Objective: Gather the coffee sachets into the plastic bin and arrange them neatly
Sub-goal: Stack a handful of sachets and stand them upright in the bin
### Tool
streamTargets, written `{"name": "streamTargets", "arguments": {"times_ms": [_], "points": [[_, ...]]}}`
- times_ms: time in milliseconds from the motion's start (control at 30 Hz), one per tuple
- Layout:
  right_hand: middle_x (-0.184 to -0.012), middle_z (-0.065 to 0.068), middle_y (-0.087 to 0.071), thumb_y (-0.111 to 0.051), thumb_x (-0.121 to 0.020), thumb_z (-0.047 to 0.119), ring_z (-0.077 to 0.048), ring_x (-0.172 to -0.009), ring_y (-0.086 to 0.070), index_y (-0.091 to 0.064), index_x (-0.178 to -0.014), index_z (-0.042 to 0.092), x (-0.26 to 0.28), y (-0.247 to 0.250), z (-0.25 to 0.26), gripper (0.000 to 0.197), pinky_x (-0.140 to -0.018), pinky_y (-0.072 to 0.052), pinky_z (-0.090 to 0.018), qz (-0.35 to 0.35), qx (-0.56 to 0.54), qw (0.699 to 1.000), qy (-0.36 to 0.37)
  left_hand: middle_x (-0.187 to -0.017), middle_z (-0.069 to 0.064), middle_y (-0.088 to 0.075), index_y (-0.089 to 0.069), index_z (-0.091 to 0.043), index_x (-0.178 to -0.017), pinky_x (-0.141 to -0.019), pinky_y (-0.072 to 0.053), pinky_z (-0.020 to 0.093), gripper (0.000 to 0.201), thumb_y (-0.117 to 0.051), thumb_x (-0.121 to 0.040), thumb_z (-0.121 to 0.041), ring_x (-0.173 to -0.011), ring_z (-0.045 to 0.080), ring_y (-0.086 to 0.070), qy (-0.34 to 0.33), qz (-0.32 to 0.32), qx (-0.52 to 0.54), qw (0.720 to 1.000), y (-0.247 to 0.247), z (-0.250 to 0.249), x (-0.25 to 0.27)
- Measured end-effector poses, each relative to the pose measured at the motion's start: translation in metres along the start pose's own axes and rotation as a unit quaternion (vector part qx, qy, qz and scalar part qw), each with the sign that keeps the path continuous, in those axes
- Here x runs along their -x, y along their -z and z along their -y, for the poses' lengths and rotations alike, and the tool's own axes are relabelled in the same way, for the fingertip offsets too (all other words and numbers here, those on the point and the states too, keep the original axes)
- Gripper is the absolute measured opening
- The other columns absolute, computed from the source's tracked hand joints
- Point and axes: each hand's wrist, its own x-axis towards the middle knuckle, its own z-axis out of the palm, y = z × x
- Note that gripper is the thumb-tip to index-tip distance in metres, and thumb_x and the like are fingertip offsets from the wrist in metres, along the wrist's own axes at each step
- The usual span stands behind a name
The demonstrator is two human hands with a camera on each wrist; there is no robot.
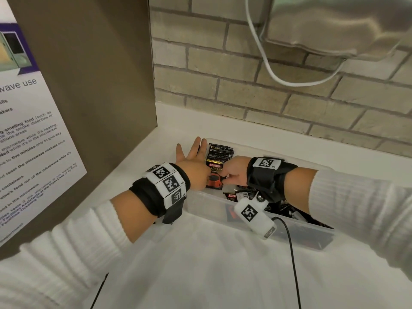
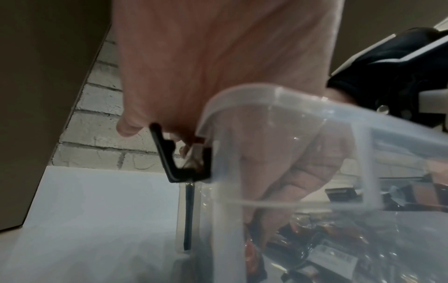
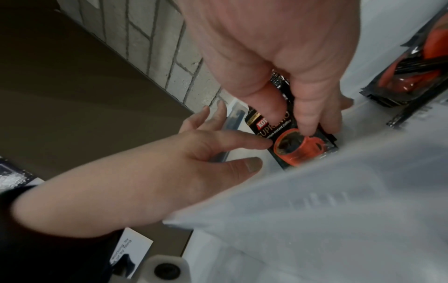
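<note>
A clear plastic bin (image 1: 207, 206) stands on the white counter. At its left end a stack of black coffee sachets (image 1: 219, 157) with an orange cup print (image 3: 298, 149) stands on edge. My right hand (image 1: 231, 170) reaches into the bin and grips this stack, fingers curled over its top and front (image 3: 303, 114). My left hand (image 1: 189, 157) lies at the bin's left end with straight, spread fingers. Its index fingertip touches the stack's side (image 3: 194, 153). More sachets (image 1: 283, 208) lie loose in the bin's right part (image 3: 412, 67). The bin's corner (image 2: 266, 95) fills the left wrist view in front of my palm (image 2: 218, 57).
A brown cabinet panel with a microwave notice (image 1: 33, 130) walls off the left. A brick wall (image 1: 267, 97) runs close behind the bin, with a white cable (image 1: 278, 74) and a steel fixture (image 1: 334, 25) above. White counter (image 1: 200, 264) spreads in front, crossed by a black cable (image 1: 292, 253).
</note>
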Motion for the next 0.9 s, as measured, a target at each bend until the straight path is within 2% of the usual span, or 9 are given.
{"name": "streamTargets", "arguments": {"times_ms": [100,200,267,367,467,500,633,733,900], "points": [[-0.114,-0.017,-0.062,-0.041,-0.098,0.025,-0.031,-0.108,-0.055,-0.060,-0.118,0.000,0.002,0.002,0.001,0.037,-0.083,-0.035,-0.022,0.013,0.004,1.000,-0.003,-0.155,0.009,0.023,-0.044,-0.032,-0.136,-0.108,0.002,0.065,0.044,-0.049,-0.092,-0.032,-0.139,0.031,0.028,0.012,-0.007,-0.014,1.000,-0.002,-0.001,-0.002],[-0.129,-0.016,-0.055,-0.045,-0.097,0.021,-0.025,-0.116,-0.051,-0.052,-0.128,-0.001,0.000,0.008,0.001,0.039,-0.096,-0.036,-0.025,0.067,0.032,0.997,-0.025,-0.155,0.009,0.024,-0.039,-0.030,-0.139,-0.108,0.001,0.065,0.048,-0.050,-0.092,-0.032,-0.140,0.030,0.027,0.011,-0.007,-0.011,1.000,-0.002,0.000,-0.002],[-0.129,-0.013,-0.051,-0.046,-0.097,0.016,-0.018,-0.107,-0.047,-0.042,-0.136,-0.003,0.004,0.015,0.001,0.043,-0.089,-0.040,-0.022,0.111,0.033,0.993,-0.033,-0.154,0.009,0.024,-0.036,-0.029,-0.141,-0.108,0.002,0.065,0.052,-0.050,-0.091,-0.031,-0.140,0.030,0.027,0.008,-0.003,-0.006,1.000,-0.001,0.000,-0.002],[-0.129,-0.014,-0.053,-0.054,-0.094,0.022,-0.025,-0.118,-0.050,-0.040,-0.137,-0.001,0.020,0.022,-0.004,0.051,-0.091,-0.038,-0.022,0.135,0.053,0.989,-0.039,-0.154,0.010,0.025,-0.049,-0.034,-0.131,-0.108,0.005,0.065,0.039,-0.049,-0.092,-0.029,-0.140,0.032,0.027,-0.008,0.003,0.018,1.000,-0.001,0.002,0.001],[-0.088,-0.005,-0.063,-0.059,-0.090,0.026,-0.025,-0.097,-0.056,-0.054,-0.119,-0.003,0.035,0.014,-0.025,0.041,-0.083,-0.040,-0.023,0.158,0.096,0.982,-0.032,-0.154,0.012,0.026,-0.052,-0.035,-0.127,-0.110,0.007,0.063,0.035,-0.046,-0.093,-0.026,-0.140,0.032,0.027,-0.033,0.006,0.057,0.998,0.000,0.004,0.003],[-0.087,-0.007,-0.063,-0.058,-0.091,0.023,-0.026,-0.098,-0.056,-0.053,-0.114,-0.003,0.038,0.008,-0.033,0.035,-0.087,-0.041,-0.024,0.171,0.114,0.978,-0.032,-0.153,0.012,0.026,-0.051,-0.035,-0.129,-0.111,0.007,0.061,0.037,-0.045,-0.094,-0.023,-0.141,0.032,0.025,-0.040,0.011,0.075,0.996,0.000,0.005,0.004],[-0.143,-0.010,-0.041,-0.056,-0.092,0.024,-0.027,-0.124,-0.048,-0.023,-0.146,0.014,0.061,-0.001,-0.053,0.064,-0.104,-0.041,-0.037,0.154,0.038,0.983,-0.092,-0.154,0.014,0.024,-0.040,-0.033,-0.138,-0.115,0.001,0.054,0.048,-0.043,-0.094,-0.014,-0.143,0.033,0.016,-0.066,0.013,0.121,0.990,0.002,0.009,0.006],[-0.150,-0.009,-0.029,-0.068,-0.083,0.032,-0.024,-0.136,-0.033,-0.019,-0.148,0.015,0.066,-0.010,-0.061,0.082,-0.111,-0.031,-0.034,0.137,-0.041,0.980,-0.137,-0.155,0.015,0.021,-0.030,-0.034,-0.144,-0.116,-0.002,0.052,0.058,-0.045,-0.093,-0.012,-0.144,0.033,0.013,-0.069,0.004,0.128,0.989,0.002,0.009,0.007],[-0.145,-0.010,-0.035,-0.084,-0.064,0.032,-0.028,-0.132,-0.036,-0.015,-0.149,0.017,0.043,-0.036,-0.050,0.111,-0.107,-0.033,-0.035,0.151,-0.033,0.982,-0.108,-0.155,0.015,0.018,-0.025,-0.034,-0.146,-0.118,-0.002,0.049,0.062,-0.046,-0.092,-0.012,-0.144,0.033,0.011,-0.065,-0.005,0.134,0.989,0.001,0.008,0.008]]}}
